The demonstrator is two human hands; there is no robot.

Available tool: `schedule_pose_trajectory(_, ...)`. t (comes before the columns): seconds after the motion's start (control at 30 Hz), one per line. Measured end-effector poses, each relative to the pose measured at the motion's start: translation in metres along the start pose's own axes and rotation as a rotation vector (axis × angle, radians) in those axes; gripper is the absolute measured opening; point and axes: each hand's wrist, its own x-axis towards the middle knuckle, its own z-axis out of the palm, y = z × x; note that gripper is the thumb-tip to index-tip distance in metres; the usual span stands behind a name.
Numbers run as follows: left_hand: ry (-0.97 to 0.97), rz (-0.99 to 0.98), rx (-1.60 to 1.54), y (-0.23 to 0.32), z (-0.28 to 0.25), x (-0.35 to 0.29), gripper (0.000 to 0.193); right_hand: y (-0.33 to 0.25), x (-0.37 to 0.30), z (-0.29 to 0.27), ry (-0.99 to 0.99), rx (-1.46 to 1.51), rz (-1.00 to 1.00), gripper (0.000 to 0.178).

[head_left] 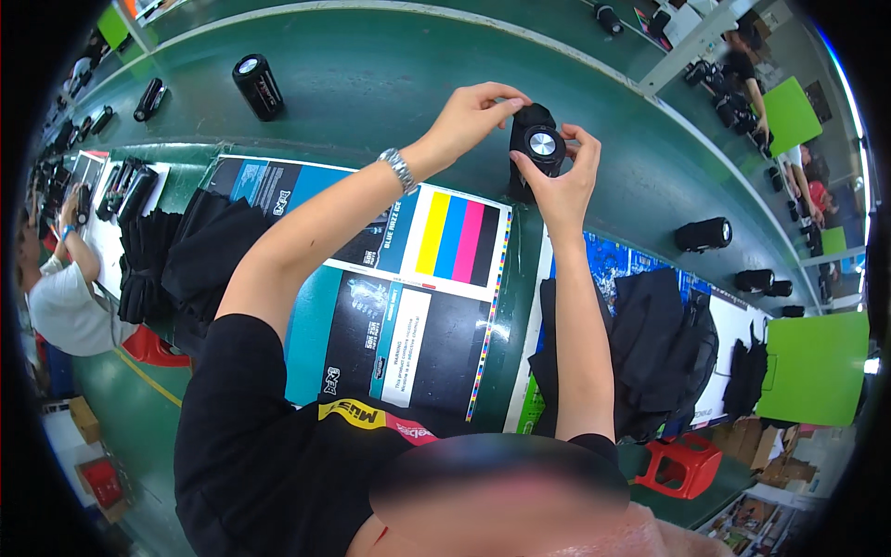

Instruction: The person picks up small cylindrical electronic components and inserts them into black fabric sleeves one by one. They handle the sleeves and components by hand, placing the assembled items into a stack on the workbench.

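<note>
My right hand is wrapped round a black cylindrical speaker with a round silver end, thumb on one side and fingers on the other. The speaker stands end-up on the green bench surface, beyond the printed sheets. A piece of black cloth shows at its far left side; how far it reaches round the body is hidden. My left hand, its wrist in a metal watch, pinches at the top of this cloth with thumb and forefinger.
Black cloth piles lie left and right of the printed sheets. Other speakers stand or lie on the bench, one at the far left, another at the right. A co-worker sits at the left; a red stool is lower right.
</note>
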Motion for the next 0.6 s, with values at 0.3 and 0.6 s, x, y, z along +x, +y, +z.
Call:
schedule_pose_trajectory(0.3,-0.447,-0.121,0.32,-0.008,0.043,0.057,0.028,0.025,-0.014,-0.037,0.008,0.071,0.209,0.085)
schedule_pose_trajectory(0.6,-0.326,0.059,0.54,0.02,0.055,0.062,0.031,0.06,-0.019,-0.003,0.008,0.815,0.511,0.058)
